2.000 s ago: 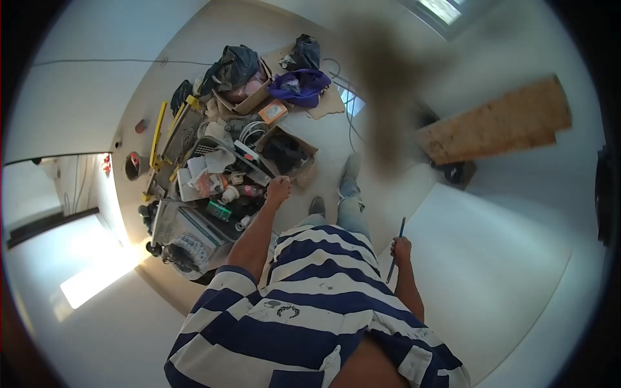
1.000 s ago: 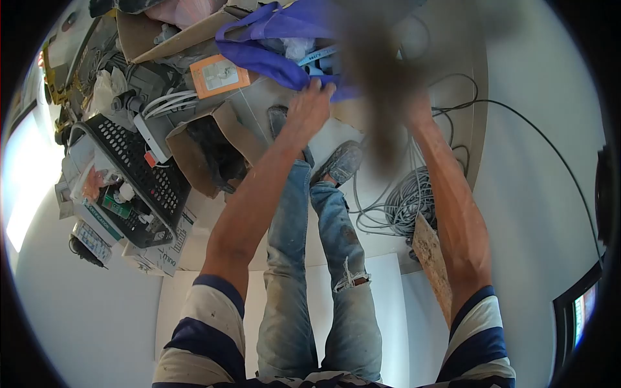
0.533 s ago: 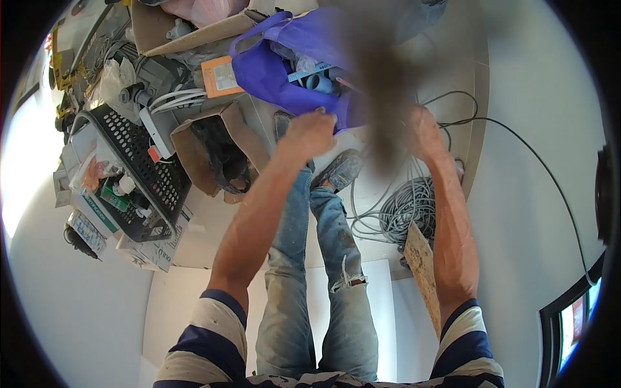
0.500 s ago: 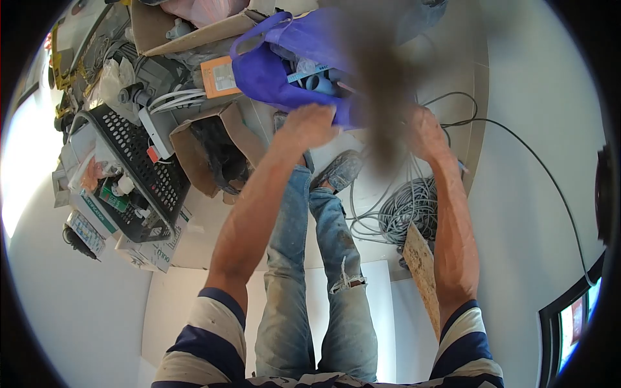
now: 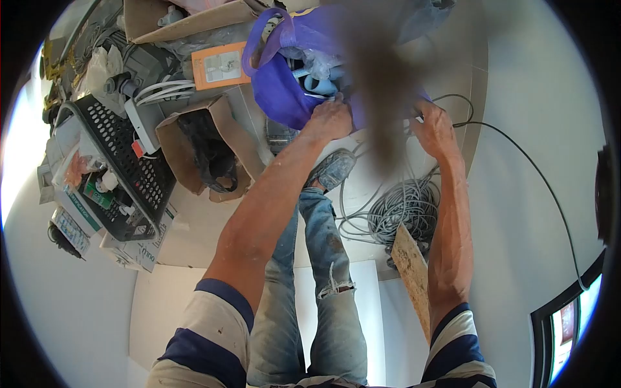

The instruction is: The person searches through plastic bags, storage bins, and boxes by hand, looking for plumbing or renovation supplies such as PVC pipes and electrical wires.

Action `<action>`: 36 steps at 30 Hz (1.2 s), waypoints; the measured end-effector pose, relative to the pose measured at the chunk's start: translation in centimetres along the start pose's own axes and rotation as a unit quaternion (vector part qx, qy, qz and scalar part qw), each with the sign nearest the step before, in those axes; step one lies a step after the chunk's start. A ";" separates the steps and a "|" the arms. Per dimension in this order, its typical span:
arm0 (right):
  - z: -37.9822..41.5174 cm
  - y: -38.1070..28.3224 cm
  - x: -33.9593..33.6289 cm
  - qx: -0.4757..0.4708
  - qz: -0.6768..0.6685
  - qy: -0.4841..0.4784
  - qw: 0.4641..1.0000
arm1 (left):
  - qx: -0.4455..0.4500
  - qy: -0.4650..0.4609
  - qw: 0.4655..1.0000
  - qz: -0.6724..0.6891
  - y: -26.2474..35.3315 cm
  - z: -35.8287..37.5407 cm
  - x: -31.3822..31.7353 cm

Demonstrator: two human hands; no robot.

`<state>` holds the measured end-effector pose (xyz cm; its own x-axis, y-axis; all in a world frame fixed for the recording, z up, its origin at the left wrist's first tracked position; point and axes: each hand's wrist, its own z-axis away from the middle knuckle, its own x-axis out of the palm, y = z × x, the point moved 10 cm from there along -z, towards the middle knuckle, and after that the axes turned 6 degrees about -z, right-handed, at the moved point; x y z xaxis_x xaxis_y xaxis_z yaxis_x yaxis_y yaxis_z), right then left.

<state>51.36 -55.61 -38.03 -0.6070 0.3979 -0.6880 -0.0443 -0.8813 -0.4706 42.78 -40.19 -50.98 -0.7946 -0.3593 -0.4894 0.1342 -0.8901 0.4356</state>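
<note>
A purple bag (image 5: 278, 97) lies on the floor in front of me, its mouth spread. Inside it are light-blue plastic pipe fittings (image 5: 317, 85) and clear plastic wrap. My left hand (image 5: 332, 119) is closed on the bag's near rim, just below the fittings. At the bag's right side, my right hand (image 5: 435, 129) has its fingers curled against the purple fabric; their tips are partly hidden. A dark blurred shape (image 5: 381, 84) close to the camera covers the middle of the bag.
A coil of grey cable (image 5: 404, 213) lies by my feet beside a chipboard strip (image 5: 412, 271). To the left are an opened cardboard box (image 5: 174, 152) with a black bag, a black crate (image 5: 126, 161) and an orange box (image 5: 220, 66). A black cable (image 5: 530, 152) runs along the right.
My left hand has moved right and slightly up onto the bag's rim. The bag's left side has shifted right and the fittings show more. My right hand has moved slightly right.
</note>
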 end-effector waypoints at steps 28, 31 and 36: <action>-1.1 -0.8 -2.7 -0.015 0.064 0.107 0.992 | 0.035 0.243 0.968 0.058 -6.8 -5.8 -16.7; -1.3 -2.2 -2.7 -0.008 0.056 0.106 0.993 | 0.071 0.249 0.960 0.108 -6.2 -6.9 -15.9; -1.5 -8.4 -3.3 -0.113 -0.080 0.128 0.982 | 0.128 0.315 0.939 -0.045 -1.4 -4.9 -9.0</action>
<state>54.90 -49.16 -32.62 -0.3856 0.6036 -0.6978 0.0715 -0.7345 -0.6749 52.65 -37.13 -50.92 -0.2762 -0.4523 -0.8480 -0.1277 -0.8573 0.4988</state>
